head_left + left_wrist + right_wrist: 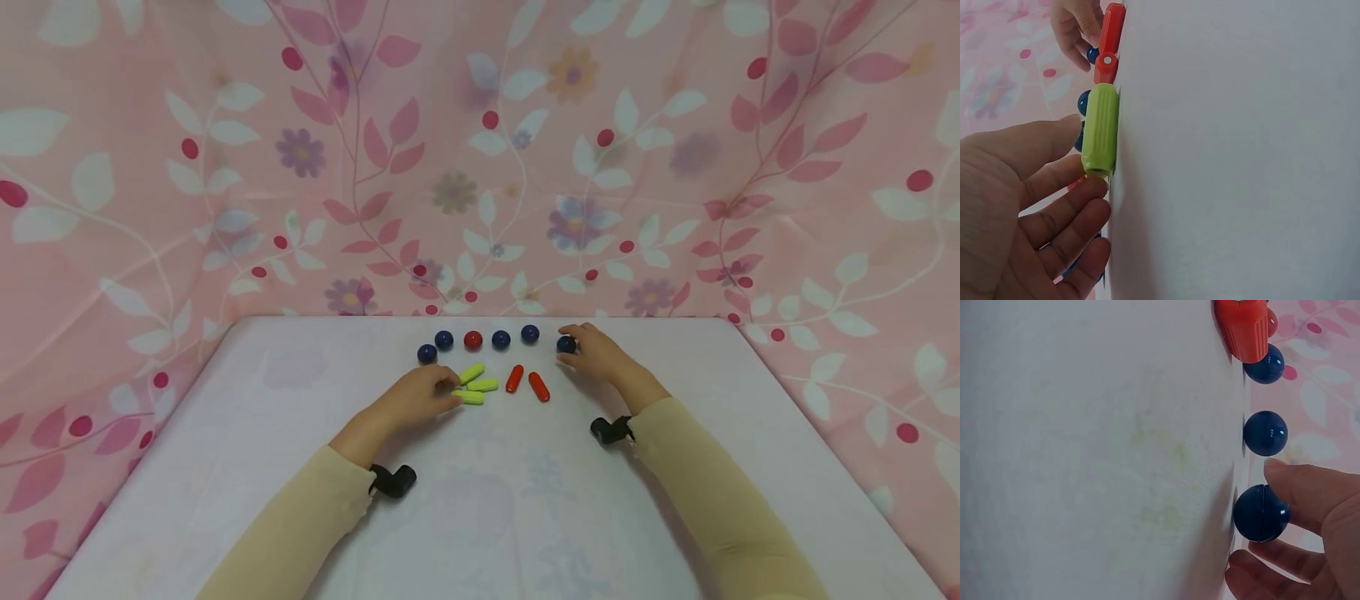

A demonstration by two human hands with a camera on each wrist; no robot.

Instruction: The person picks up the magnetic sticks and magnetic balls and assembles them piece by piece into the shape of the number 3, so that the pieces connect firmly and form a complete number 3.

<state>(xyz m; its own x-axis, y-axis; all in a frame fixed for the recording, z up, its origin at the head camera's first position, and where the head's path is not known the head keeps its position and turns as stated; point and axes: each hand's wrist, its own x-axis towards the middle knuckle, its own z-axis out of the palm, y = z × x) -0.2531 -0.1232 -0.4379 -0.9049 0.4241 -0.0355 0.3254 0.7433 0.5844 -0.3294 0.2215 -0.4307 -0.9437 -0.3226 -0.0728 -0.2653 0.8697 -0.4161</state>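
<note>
Three yellow-green ribbed rods lie in a loose group. My left hand (423, 394) is at their left end, thumb and forefinger apart, fingertips right at the end of the nearest green rod (1100, 131). At the far right of the balls, my right hand (596, 354) holds a dark blue ball (1262, 514) between thumb and fingers, close over the table. A seam runs round this ball. Left of it sits another blue ball (1265, 433). Two red rods, a left one (514, 378) and a right one (538, 387), lie between the hands.
A curved row of balls runs along the table's (480, 517) far side: several blue balls (444, 340) and one red ball (473, 340). Behind the table edge hangs a pink floral cloth (480, 167). Black wrist devices (393, 481) sit at both cuffs.
</note>
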